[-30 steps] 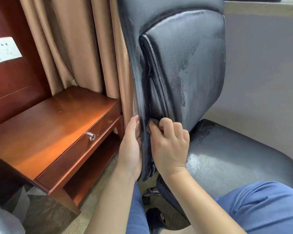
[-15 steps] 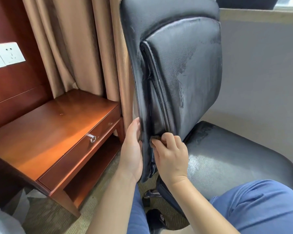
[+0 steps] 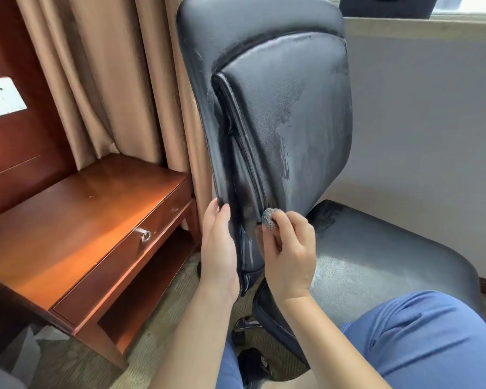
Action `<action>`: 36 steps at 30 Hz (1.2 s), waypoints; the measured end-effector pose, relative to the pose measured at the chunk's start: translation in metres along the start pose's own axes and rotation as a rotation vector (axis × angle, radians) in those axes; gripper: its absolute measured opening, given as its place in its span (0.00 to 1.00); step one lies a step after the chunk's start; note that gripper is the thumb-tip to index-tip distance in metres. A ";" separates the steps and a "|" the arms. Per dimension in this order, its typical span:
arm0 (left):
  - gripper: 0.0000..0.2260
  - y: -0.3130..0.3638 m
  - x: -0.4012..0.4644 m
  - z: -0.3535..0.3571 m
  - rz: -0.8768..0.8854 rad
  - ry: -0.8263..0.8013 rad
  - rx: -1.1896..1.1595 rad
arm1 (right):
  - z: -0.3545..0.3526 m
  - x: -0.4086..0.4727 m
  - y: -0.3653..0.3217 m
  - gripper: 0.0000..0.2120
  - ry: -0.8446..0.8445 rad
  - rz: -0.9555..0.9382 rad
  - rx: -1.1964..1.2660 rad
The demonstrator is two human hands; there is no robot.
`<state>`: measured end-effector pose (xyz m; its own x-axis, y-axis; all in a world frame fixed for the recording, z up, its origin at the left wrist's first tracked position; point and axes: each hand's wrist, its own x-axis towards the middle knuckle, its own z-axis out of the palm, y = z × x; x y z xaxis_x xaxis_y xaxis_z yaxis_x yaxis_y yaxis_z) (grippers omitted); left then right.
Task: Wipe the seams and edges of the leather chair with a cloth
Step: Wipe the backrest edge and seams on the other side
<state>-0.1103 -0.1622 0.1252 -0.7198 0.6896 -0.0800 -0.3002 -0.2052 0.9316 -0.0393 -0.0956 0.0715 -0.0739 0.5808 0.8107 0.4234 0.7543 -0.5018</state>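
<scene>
A black leather chair fills the middle of the view, its tall backrest point(image 3: 286, 108) turned edge-on and its seat point(image 3: 376, 248) to the right. A raised seam runs down the backrest's left side. My left hand point(image 3: 219, 248) grips the backrest's outer left edge low down, thumb on the front. My right hand point(image 3: 289, 254) holds a small bunched grey cloth point(image 3: 270, 221) between its fingertips, pressed at the bottom of the seam where backrest meets seat. Damp streaks show on the leather.
A reddish wooden side table point(image 3: 76, 228) with a drawer and shelf stands at the left, close to the chair. Tan curtains point(image 3: 110, 80) hang behind it. A grey wall point(image 3: 427, 136) lies to the right. My blue-trousered knee point(image 3: 421, 338) rests on the seat's front.
My right hand slid down the seam to its bottom, and the grey cloth now shows at the fingertips. The view tilted upward, showing more of the backrest's top.
</scene>
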 end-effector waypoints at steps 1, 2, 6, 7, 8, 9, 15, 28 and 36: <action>0.26 -0.001 0.000 0.001 0.007 0.012 0.004 | 0.000 -0.006 0.002 0.15 -0.015 0.030 -0.003; 0.24 -0.002 -0.001 0.002 0.015 0.023 0.005 | 0.000 -0.010 0.003 0.14 -0.027 0.056 -0.001; 0.19 -0.002 -0.001 0.007 0.050 0.070 0.006 | -0.003 -0.001 -0.003 0.09 -0.013 0.111 0.061; 0.19 -0.001 -0.001 0.008 0.052 0.085 0.007 | -0.003 0.003 -0.005 0.09 -0.007 0.109 0.075; 0.18 -0.001 -0.001 0.007 0.051 0.094 0.011 | -0.003 0.006 -0.006 0.09 -0.002 0.105 0.085; 0.18 -0.002 0.000 0.007 0.049 0.097 0.015 | -0.003 0.008 -0.007 0.09 0.002 0.100 0.089; 0.21 -0.007 -0.001 0.009 0.065 0.102 0.002 | 0.000 -0.023 0.013 0.11 -0.063 0.094 0.040; 0.21 -0.013 -0.005 0.006 0.063 0.142 0.058 | -0.001 -0.006 0.001 0.12 -0.013 0.162 0.105; 0.18 -0.008 -0.010 0.011 0.086 0.160 0.035 | -0.002 -0.001 -0.007 0.09 0.012 0.238 0.164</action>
<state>-0.0938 -0.1598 0.1225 -0.8332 0.5505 -0.0522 -0.2134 -0.2329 0.9488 -0.0402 -0.1027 0.0750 0.0214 0.7442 0.6677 0.2761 0.6374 -0.7193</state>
